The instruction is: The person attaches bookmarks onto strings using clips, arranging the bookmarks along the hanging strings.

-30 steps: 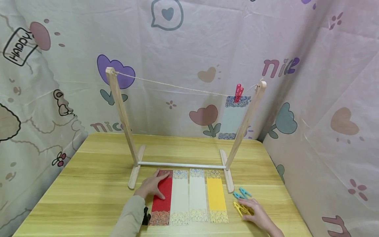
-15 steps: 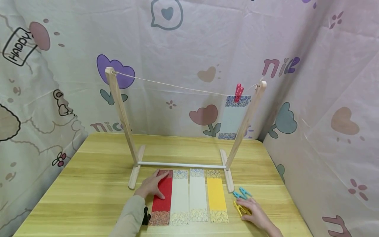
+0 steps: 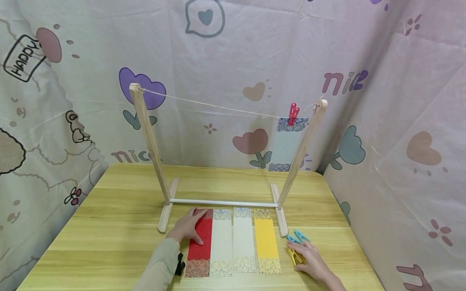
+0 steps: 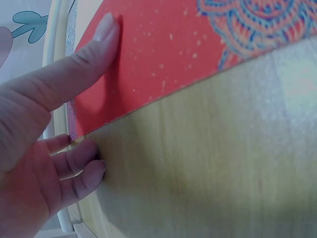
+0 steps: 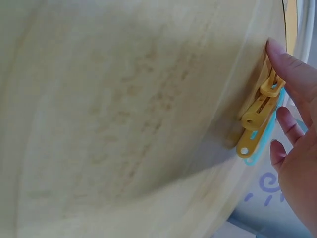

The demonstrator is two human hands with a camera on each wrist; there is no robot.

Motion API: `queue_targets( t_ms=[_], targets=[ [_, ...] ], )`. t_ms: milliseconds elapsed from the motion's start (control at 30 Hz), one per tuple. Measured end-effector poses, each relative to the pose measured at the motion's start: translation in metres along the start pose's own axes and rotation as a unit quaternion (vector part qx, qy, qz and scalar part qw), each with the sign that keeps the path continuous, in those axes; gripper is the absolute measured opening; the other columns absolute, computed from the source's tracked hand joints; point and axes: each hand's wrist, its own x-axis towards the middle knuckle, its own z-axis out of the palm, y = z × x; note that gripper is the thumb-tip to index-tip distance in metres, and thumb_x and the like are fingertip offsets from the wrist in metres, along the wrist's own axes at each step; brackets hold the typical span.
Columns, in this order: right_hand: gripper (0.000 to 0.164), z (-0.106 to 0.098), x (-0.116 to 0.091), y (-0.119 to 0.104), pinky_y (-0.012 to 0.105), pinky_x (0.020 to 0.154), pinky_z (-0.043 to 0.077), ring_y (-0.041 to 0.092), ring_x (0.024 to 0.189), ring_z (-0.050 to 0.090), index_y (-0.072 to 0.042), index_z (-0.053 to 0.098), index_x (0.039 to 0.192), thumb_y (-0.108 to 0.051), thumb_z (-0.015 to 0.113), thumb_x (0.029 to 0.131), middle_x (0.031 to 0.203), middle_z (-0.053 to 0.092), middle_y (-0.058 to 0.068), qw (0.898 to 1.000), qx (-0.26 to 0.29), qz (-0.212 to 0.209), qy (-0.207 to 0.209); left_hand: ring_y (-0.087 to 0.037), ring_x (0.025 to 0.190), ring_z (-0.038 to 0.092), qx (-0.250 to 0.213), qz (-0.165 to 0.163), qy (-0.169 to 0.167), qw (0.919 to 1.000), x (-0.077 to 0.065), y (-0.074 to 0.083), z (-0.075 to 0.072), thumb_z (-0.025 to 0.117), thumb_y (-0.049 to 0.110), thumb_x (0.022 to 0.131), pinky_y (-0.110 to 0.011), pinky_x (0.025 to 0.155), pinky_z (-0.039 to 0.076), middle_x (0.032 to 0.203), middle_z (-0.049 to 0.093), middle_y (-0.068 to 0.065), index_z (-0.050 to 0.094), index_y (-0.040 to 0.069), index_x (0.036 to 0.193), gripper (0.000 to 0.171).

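Note:
My left hand (image 3: pixel 185 228) rests on a red paper strip (image 3: pixel 200 252) with patterned ends, thumb flat on its face. In the left wrist view the other fingers lie loosely at the strip's edge. To its right lie two white strips (image 3: pixel 221 240) and a yellow strip (image 3: pixel 267 240), all with lace-like ends. At the right, my right hand (image 3: pixel 312 262) has thumb and fingers around yellow clothespins (image 3: pixel 295 256) lying on the table. Blue clothespins (image 3: pixel 301 236) lie just beyond. In the right wrist view the thumb crosses the yellow clothespins (image 5: pixel 258 116); some fingers are hidden.
Behind the strips stands a wooden frame (image 3: pixel 151 141) with a string (image 3: pixel 214 106) between its posts. A red clothespin (image 3: pixel 293 115) holds a pale blue strip (image 3: pixel 284 145) on the string near the right post. A printed cloth (image 3: pixel 218 60) hangs behind the table (image 3: pixel 98 226).
My right hand has shifted slightly left, and the yellow clothespins have turned with it. The red strip has crept slightly right under my left hand.

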Motion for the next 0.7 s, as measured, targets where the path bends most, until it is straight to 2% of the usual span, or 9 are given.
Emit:
queue_targets(
  t_ms=[100, 300, 433, 567, 700],
  targets=[
    [0.071, -0.0004, 0.0029, -0.0002, 0.028, 0.069, 0.03, 0.007, 0.089, 0.04, -0.007, 0.056, 0.121, -0.016, 0.079, 0.055, 0.121, 0.055, 0.006, 1.0, -0.009, -0.001, -0.012, -0.037, 0.091, 0.053, 0.008, 0.0, -0.001, 1.0, 0.0017, 0.0006, 0.0, 0.088, 0.029, 0.047, -0.051, 0.079, 0.041, 0.137, 0.025, -0.025, 0.037, 0.014, 0.137, 0.104],
    [0.068, -0.0012, 0.0058, 0.0002, 0.027, 0.067, 0.029, 0.007, 0.087, 0.037, -0.008, 0.056, 0.121, -0.016, 0.08, 0.057, 0.109, 0.057, -0.003, 0.999, 0.003, 0.025, -0.04, -0.03, 0.076, 0.053, 0.019, -0.002, 0.005, 0.9998, 0.0025, 0.0015, -0.0012, 0.089, 0.032, 0.044, -0.045, 0.071, 0.045, 0.133, 0.027, -0.026, 0.031, 0.009, 0.139, 0.114],
    [0.067, -0.0001, 0.0061, -0.0002, 0.028, 0.07, 0.03, 0.012, 0.093, 0.042, -0.007, 0.057, 0.118, -0.015, 0.08, 0.056, 0.114, 0.058, 0.003, 0.999, 0.004, 0.02, -0.03, -0.024, 0.066, 0.052, 0.018, -0.006, 0.015, 0.9997, 0.0032, 0.0002, 0.0, 0.089, 0.035, 0.042, -0.04, 0.065, 0.046, 0.133, 0.025, -0.028, 0.018, 0.0, 0.141, 0.127],
    [0.065, 0.002, 0.0062, -0.0004, 0.033, 0.075, 0.033, 0.02, 0.099, 0.044, -0.007, 0.059, 0.115, -0.013, 0.08, 0.055, 0.117, 0.057, 0.008, 1.0, 0.002, 0.009, -0.007, -0.026, 0.073, 0.055, 0.02, -0.003, 0.031, 0.9993, 0.0034, -0.0014, 0.0014, 0.089, 0.037, 0.039, -0.038, 0.066, 0.047, 0.132, 0.024, -0.028, 0.013, -0.008, 0.139, 0.133],
    [0.063, 0.0043, 0.0069, -0.0011, 0.048, 0.083, 0.036, 0.033, 0.106, 0.044, -0.005, 0.06, 0.112, -0.008, 0.08, 0.052, 0.116, 0.057, 0.011, 1.0, 0.009, 0.001, 0.024, -0.029, 0.083, 0.055, 0.022, 0.004, 0.044, 0.9988, 0.0025, -0.0019, 0.002, 0.089, 0.038, 0.038, -0.039, 0.069, 0.047, 0.131, 0.024, -0.028, 0.017, -0.011, 0.137, 0.131]
  ],
)
